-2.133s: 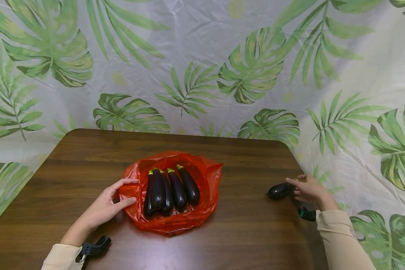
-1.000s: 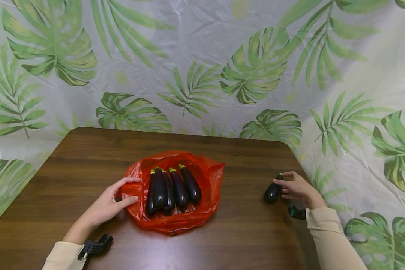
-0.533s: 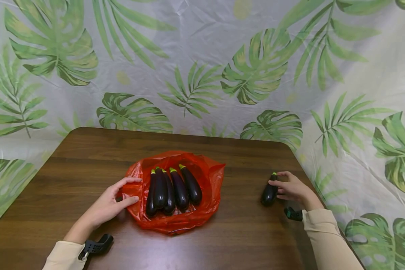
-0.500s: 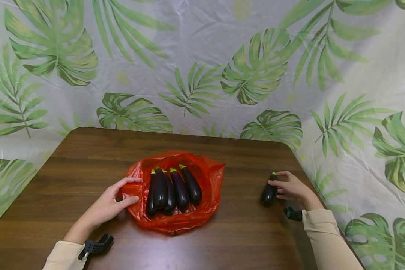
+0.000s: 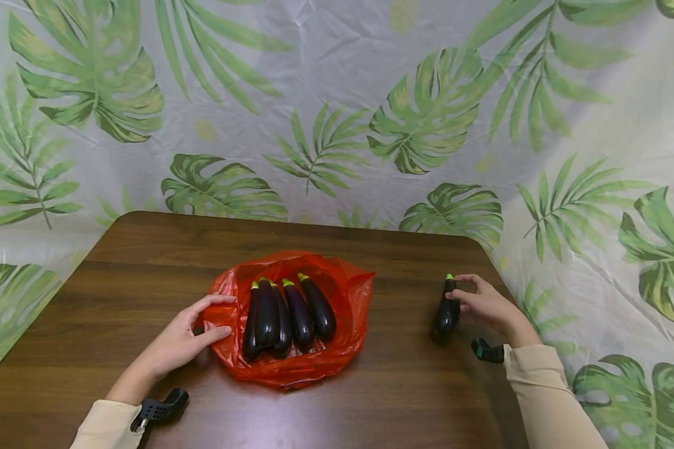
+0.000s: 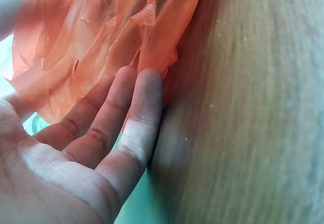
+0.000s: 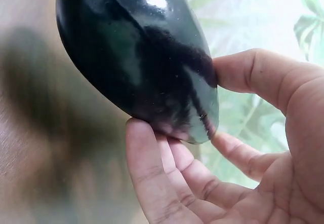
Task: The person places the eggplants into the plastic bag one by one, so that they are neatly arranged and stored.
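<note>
At the right side of the table my right hand (image 5: pixel 485 305) pinches a dark, glossy eggplant (image 5: pixel 446 315) near its green-tipped top. The eggplant hangs close over the table, nearly in line with my view; in the right wrist view its rounded body (image 7: pixel 136 57) fills the upper middle, thumb on one side and fingers on the other. My left hand (image 5: pixel 176 340) rests at the left rim of an opened red plastic bag (image 5: pixel 345 355), thumb and index finger spread. In the left wrist view, fairly straight fingers (image 6: pixel 144 107) touch the bag's crinkled outside. Several eggplants (image 5: pixel 300 318) lie side by side inside the bag.
The brown wooden table (image 5: pixel 404 386) has rounded far corners, and the right hand is near its right edge. A leaf-patterned cloth (image 5: pixel 326 93) hangs behind and to the right. Black wrist mounts (image 5: pixel 160 408) sit below both hands.
My right hand has moved left with the eggplant, which has swung from lying sideways to pointing lengthwise and now sits slightly higher. The left hand and bag stay put.
</note>
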Demonstrator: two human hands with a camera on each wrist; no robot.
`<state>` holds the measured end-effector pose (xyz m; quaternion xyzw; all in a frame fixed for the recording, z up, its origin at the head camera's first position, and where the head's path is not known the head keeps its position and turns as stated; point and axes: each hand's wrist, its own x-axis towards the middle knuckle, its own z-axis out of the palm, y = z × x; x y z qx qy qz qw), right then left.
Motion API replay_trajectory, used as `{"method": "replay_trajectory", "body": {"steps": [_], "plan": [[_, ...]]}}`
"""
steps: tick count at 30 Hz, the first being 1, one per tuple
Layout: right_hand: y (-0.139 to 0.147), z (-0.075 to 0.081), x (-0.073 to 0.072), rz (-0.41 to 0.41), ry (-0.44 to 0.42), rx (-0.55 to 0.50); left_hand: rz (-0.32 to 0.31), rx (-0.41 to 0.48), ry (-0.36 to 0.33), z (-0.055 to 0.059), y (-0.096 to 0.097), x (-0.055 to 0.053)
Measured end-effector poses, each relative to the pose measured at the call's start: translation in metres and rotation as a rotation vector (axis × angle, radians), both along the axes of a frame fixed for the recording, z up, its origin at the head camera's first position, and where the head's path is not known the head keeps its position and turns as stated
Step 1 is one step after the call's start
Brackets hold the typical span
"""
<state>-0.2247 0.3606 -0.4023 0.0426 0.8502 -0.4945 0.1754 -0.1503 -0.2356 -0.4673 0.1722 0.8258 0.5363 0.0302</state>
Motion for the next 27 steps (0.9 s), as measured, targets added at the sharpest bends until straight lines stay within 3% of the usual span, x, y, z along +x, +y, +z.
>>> {"method": "replay_trajectory", "body": {"steps": [10, 27], "plan": [[-0.017, 0.030, -0.002, 0.072, 0.087, 0.072, 0.006, -0.016, 0.007, 0.000, 0.000, 0.000], [-0.062, 0.077, -0.001, 0.111, 0.149, 0.021, 0.009, -0.024, 0.023, 0.004, 0.001, 0.001]]}}
